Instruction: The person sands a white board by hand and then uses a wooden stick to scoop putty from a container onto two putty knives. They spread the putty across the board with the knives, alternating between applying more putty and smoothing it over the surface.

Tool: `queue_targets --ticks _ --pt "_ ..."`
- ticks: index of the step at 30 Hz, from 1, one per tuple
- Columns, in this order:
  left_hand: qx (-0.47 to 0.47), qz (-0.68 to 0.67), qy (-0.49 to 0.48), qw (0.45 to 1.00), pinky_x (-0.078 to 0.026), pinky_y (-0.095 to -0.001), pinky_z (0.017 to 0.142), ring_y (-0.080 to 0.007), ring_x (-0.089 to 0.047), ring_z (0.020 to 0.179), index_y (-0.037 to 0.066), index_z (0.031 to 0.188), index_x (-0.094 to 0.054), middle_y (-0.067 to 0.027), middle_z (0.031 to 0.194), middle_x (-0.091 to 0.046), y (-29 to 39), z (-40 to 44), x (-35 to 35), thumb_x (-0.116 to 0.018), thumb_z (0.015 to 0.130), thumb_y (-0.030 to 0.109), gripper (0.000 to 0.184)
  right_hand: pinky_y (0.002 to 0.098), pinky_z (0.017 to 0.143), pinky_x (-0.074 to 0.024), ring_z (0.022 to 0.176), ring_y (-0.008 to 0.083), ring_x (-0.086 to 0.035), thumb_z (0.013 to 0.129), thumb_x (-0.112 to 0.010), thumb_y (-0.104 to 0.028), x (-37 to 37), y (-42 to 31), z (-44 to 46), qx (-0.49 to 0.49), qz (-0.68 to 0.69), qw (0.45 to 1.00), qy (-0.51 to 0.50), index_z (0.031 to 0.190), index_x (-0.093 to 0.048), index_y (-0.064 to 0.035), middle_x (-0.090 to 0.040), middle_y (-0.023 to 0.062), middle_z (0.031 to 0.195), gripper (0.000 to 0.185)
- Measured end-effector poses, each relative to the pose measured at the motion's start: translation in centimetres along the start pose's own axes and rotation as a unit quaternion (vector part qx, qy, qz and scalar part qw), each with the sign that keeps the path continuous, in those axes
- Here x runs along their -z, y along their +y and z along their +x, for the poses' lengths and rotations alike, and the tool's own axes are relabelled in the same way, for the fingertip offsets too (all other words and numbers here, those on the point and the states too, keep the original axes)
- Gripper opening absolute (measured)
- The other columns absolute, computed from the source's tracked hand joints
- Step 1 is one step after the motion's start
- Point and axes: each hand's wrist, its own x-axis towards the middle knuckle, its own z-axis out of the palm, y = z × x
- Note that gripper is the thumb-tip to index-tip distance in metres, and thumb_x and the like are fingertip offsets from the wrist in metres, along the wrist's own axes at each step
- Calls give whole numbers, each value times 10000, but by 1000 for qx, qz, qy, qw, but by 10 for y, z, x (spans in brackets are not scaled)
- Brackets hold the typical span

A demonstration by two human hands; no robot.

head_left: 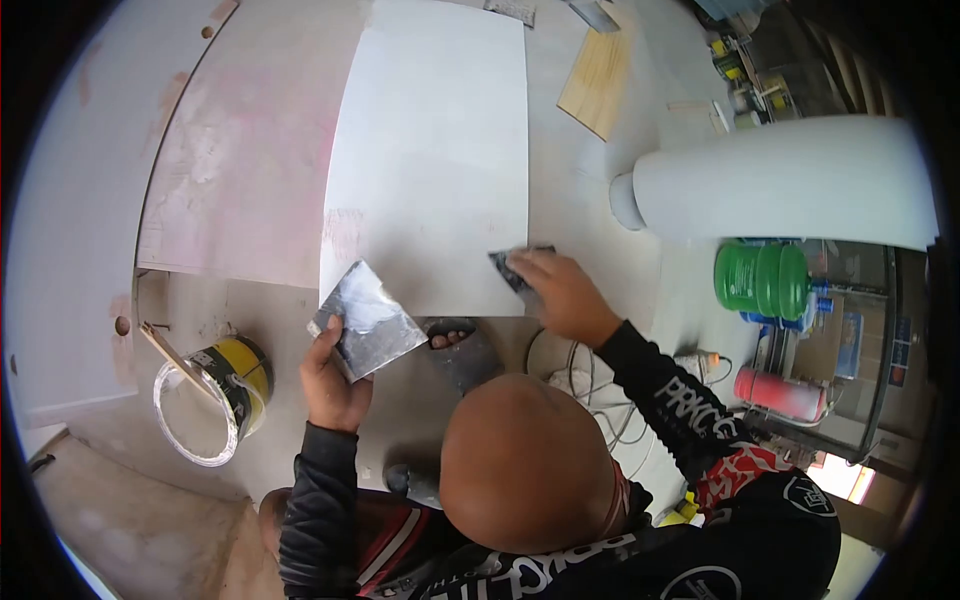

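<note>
My left hand (337,385) grips a square metal plate (372,325) with whitish paste smeared across it, held tilted near the front edge of a long white board (430,130). In my right hand (568,300) is a dark, flat scraper (514,270), its blade by the board's right edge near the front corner. Whether the blade touches the surface I cannot tell. Faint pinkish patches mark the board's near end. To the left stands an open bucket (245,375) with a white-smeared rim and a wooden stick (178,358) across it.
A pinkish panel (245,150) lies left of the white board. A wooden board (597,85) with a metal blade (594,15) rests at the back right. To the right are a large white cylinder (780,180), a green water jug (762,280), a red cylinder (780,393) and loose cables (610,405).
</note>
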Motion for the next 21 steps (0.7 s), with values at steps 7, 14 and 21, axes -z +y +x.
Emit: queue_targets --ticks 7,14,21 --pt "39 14 -2 999 -521 -425 871 -244 -642 1041 97 1254 -535 -56 1142 -642 -32 0 -3 -568 929 231 353 410 1011 -413 1189 322 -546 761 -574 16 -10 -50 -77 -46 8 994 -96 1283 -552 -11 -576 162 1289 523" --pt "162 -26 -134 977 -558 -404 834 -259 -631 1051 73 1236 -529 -70 1173 -608 -52 22 -41 -603 918 236 366 374 1002 -467 1166 357 -567 772 -439 153 62 -87 -21 -8 302 941 151 1319 -566 -105 -552 168 1320 618" --pt "47 -135 -129 981 -514 -301 874 -163 -607 1039 -21 1256 -526 -92 1168 -615 38 -9 -116 -713 830 50 471 341 1006 -443 1177 271 -568 817 -508 76 17 -1 -7 -51 244 962 110 1272 -568 -2 -587 166 1255 465"
